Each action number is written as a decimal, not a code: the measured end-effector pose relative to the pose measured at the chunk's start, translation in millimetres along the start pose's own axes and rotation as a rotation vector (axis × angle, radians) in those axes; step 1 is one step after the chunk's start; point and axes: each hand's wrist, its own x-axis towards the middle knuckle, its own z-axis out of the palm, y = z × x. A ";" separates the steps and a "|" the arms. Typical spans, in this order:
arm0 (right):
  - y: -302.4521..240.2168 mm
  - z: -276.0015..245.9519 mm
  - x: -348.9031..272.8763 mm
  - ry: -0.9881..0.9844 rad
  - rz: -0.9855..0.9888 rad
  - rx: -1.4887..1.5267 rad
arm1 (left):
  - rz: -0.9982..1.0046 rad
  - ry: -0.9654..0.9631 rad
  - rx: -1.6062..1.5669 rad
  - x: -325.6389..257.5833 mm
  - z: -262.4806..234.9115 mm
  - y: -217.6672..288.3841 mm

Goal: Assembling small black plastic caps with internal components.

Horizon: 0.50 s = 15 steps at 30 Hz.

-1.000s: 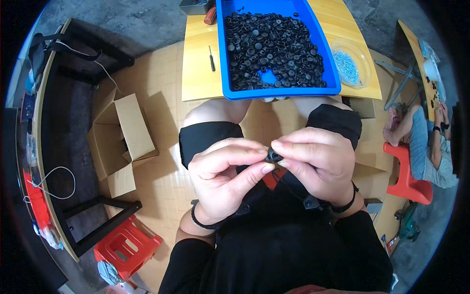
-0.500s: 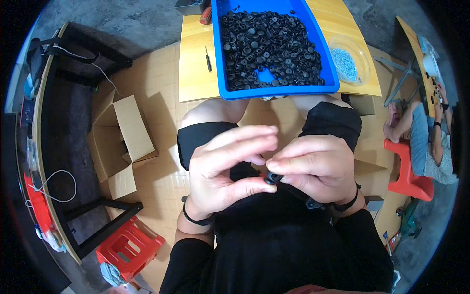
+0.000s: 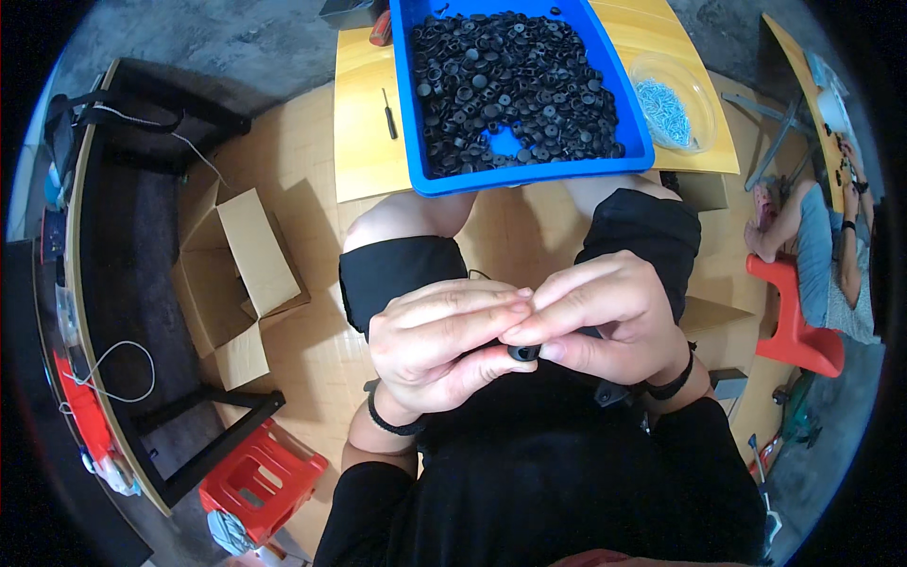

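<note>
As two-sided support is presumably needed, a small black part [image 3: 523, 352] is pinched between left hand [image 3: 435, 342] and right hand [image 3: 619, 314] (partly covered from view); similar parts [image 3: 515, 80] are kept in the blue tray [image 3: 534, 181], likely for easy reach.

Workshop: tray [image 3: 531, 180] heaped with black parts [image 3: 515, 85], screwdriver [image 3: 391, 123] on table [image 3: 364, 161].
</note>
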 end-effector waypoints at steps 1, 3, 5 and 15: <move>5.5 2.6 -0.4 0.046 -0.030 0.053 | -0.007 0.019 0.041 0.0 1.1 -0.3; 13.0 1.1 -3.3 0.100 -0.024 0.141 | -0.066 0.016 0.065 3.5 5.2 -2.8; 31.2 1.5 -5.8 0.190 0.009 0.206 | -0.213 0.020 0.101 5.8 9.5 -4.4; 35.3 -190.1 -119.1 1.515 0.003 -0.448 | -0.345 0.233 0.642 41.3 -13.4 -36.1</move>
